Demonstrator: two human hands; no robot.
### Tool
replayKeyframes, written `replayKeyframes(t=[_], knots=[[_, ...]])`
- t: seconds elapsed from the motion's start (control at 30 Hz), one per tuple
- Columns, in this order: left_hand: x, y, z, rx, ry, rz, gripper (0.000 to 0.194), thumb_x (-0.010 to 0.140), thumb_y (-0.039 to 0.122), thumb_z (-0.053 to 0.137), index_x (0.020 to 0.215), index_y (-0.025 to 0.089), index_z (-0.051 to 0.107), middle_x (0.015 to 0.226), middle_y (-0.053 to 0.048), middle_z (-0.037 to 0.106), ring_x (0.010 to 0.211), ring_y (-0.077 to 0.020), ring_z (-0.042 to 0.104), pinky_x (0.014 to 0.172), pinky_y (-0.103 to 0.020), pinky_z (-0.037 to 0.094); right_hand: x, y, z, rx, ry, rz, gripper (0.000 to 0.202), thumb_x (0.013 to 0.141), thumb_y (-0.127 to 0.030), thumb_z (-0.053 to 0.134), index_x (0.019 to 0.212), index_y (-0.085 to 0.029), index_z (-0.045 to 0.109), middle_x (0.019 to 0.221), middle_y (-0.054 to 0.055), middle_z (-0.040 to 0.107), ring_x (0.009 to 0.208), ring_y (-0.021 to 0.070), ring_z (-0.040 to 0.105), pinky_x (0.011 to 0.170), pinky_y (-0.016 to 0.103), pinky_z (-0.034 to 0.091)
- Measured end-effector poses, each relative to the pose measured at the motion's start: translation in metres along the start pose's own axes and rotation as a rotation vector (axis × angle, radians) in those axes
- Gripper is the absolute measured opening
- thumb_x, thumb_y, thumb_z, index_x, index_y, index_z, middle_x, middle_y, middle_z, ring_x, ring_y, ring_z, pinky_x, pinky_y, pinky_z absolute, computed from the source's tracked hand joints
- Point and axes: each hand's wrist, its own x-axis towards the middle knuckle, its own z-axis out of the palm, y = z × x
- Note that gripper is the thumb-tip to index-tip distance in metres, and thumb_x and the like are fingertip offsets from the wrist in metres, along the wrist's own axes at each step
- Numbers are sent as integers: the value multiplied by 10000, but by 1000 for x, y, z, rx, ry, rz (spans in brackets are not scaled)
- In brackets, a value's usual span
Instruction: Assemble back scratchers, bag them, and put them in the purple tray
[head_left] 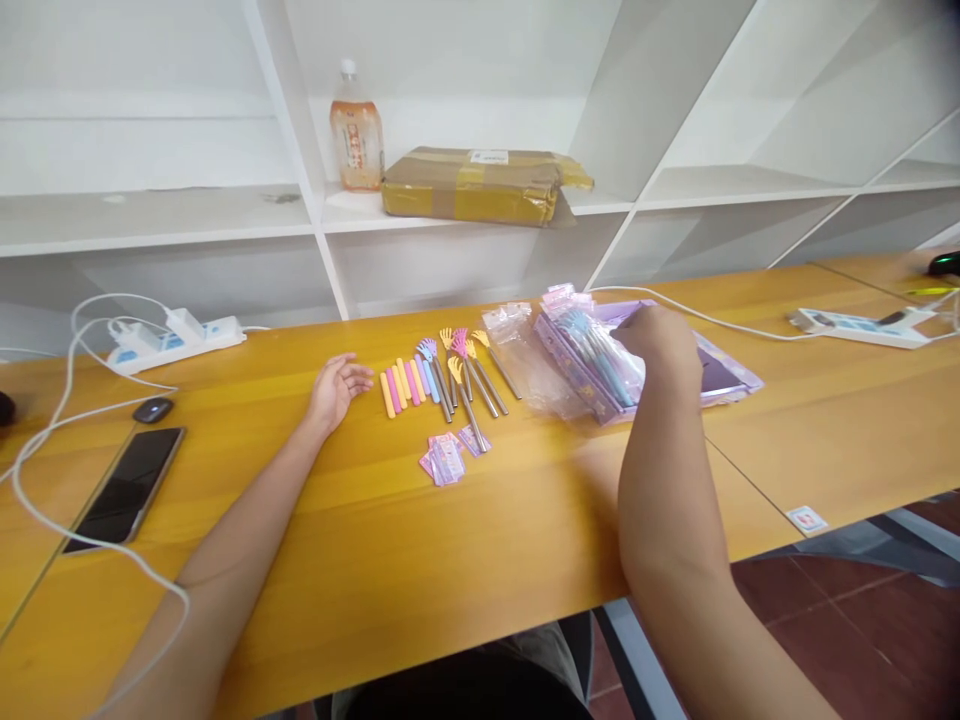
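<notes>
Purple is the tray (576,376) at our right side, and inside it lies a clear packet (600,352) with light-blue pieces. Our right hand (666,345) is over this tray, at the right part of the packet. Its fingers are bent downward and partly hidden, so we cannot tell how far they are open, or whether they pinch the plastic or only touch it. The long axis of the packet goes from far left to near right, and it lies mainly to the left of the right hand. This hand is clearly the nearer one; the left hand (337,392) is well apart from the tray.

Our left hand rests on the wooden surface (360,560), half open, with fingers loosely curved and nothing in them. Just beside its fingertips, to the right, but not touching, is a row of coloured sticks (411,382). Their long axes point away from us, the far ends leaning slightly left. Further right, between the two hands, lie the metal rods with hand-shaped heads (466,402), and nearer to us some small cards (448,463).
</notes>
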Motion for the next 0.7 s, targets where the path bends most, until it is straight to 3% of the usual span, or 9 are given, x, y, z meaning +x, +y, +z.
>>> replayKeyframes(t=[0.1,0.23,0.37,0.47,0.7], knots=[[0,0,0,21,-4,7,361,865,447,659,1112,203,559,809,-54,775,675,-195,713,732,-320,527,-1,-9,0,166,110,-3,294,825,-38,616,1045,-99,801,977,204,765,987,288,705,921,387,497],[-2,0,1,52,-12,27,342,883,440,650,1110,202,556,792,-50,765,664,-193,705,714,-320,523,-3,-36,-2,341,276,-105,367,858,-49,568,1167,-79,765,1282,238,662,1020,236,691,1026,352,487],[-5,-2,5,105,-20,56,294,899,406,641,1095,204,557,775,-36,752,638,-183,693,676,-307,506,-9,-67,5,401,389,-202,431,833,3,448,1089,-124,772,1253,193,622,1121,264,648,1077,399,474],[-4,-5,6,156,-14,77,279,879,371,647,1087,207,560,762,-22,743,616,-173,682,650,-299,497,-15,-89,13,414,371,-277,433,836,-1,433,1068,-153,766,1206,167,626,1169,287,614,1101,434,457],[-4,-12,7,334,-13,132,310,881,409,604,1112,213,534,818,-24,717,635,-173,667,641,-309,497,-31,-130,34,449,179,-446,403,863,-25,429,1024,-142,779,1136,168,685,1093,284,635,1063,404,458]])
